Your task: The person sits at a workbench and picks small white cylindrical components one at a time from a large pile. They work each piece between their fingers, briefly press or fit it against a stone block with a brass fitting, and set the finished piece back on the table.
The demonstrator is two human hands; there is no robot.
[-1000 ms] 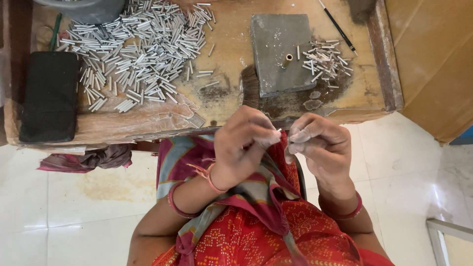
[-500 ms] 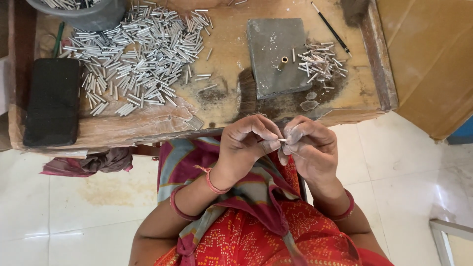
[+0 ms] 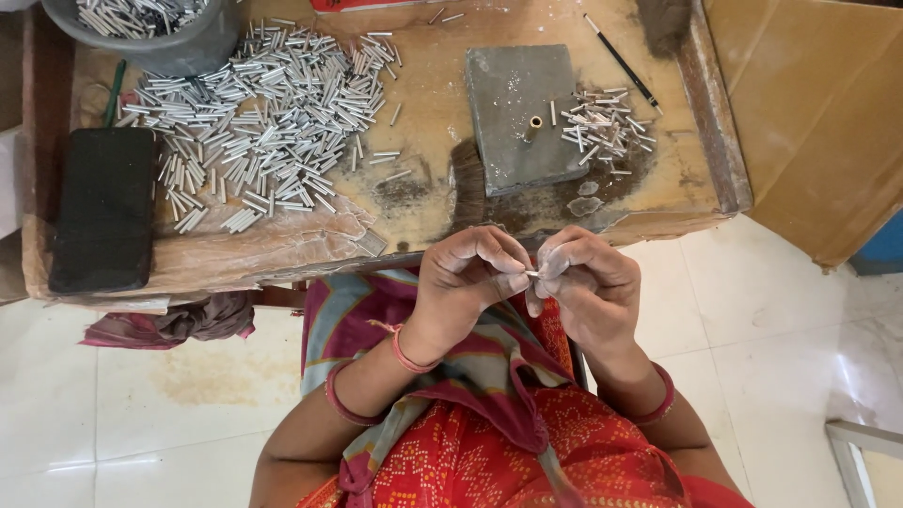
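left hand [image 3: 470, 277] and right hand [image 3: 583, 282] pinch a small tube [image 3: 531, 274].

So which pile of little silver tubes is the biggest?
The big pile of silver tubes left of the grey block; the small pile on its right and the bucket hold fewer.

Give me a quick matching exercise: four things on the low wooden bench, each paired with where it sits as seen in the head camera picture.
Things:
1. grey bucket
2. black pad
3. grey metal block
4. thin black stick

Places:
A. left edge of the bench
B. middle right, with a small brass peg on it
C. top left corner, holding silver tubes
D. top right, lying slantwise

Pairs: 1-C, 2-A, 3-B, 4-D
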